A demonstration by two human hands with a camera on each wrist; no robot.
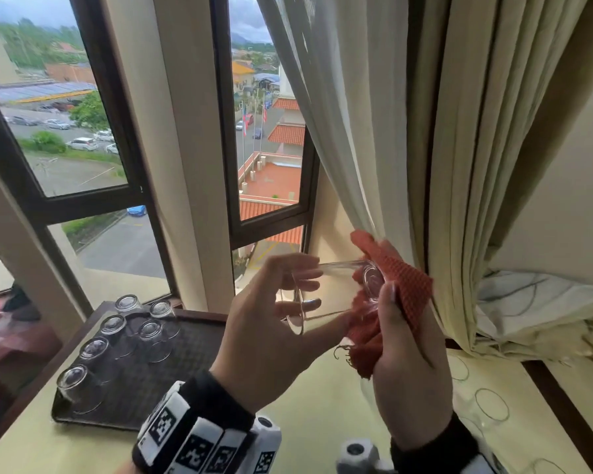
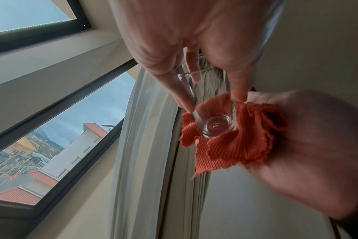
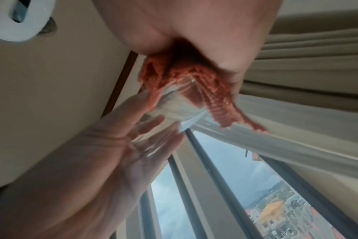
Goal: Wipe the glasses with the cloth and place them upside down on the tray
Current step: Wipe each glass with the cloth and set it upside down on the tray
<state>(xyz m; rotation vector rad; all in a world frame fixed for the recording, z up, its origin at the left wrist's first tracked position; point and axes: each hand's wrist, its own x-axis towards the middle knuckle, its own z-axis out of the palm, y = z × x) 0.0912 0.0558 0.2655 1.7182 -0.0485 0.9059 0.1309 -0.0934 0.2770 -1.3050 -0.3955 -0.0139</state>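
Observation:
A clear glass [image 1: 336, 292] lies on its side in the air, rim to the left, base to the right. My left hand [image 1: 271, 316] grips it near the rim, fingers round the far side and thumb underneath. My right hand [image 1: 408, 371] holds the orange waffle cloth [image 1: 408, 285] wrapped round the glass's base. The left wrist view shows the thick base [image 2: 216, 127] nested in the cloth [image 2: 235, 148]. In the right wrist view the cloth [image 3: 194, 74] bunches over the glass [image 3: 174, 105]. The dark tray [image 1: 185, 354] at lower left carries several upside-down glasses [image 1: 113, 326].
Upright clear glasses [image 1: 492, 405] stand on the pale table at lower right. A cream curtain [image 1: 459, 165] hangs just behind my hands, with windows to its left. Pink and dark items [image 1: 0, 323] lie at the far left edge.

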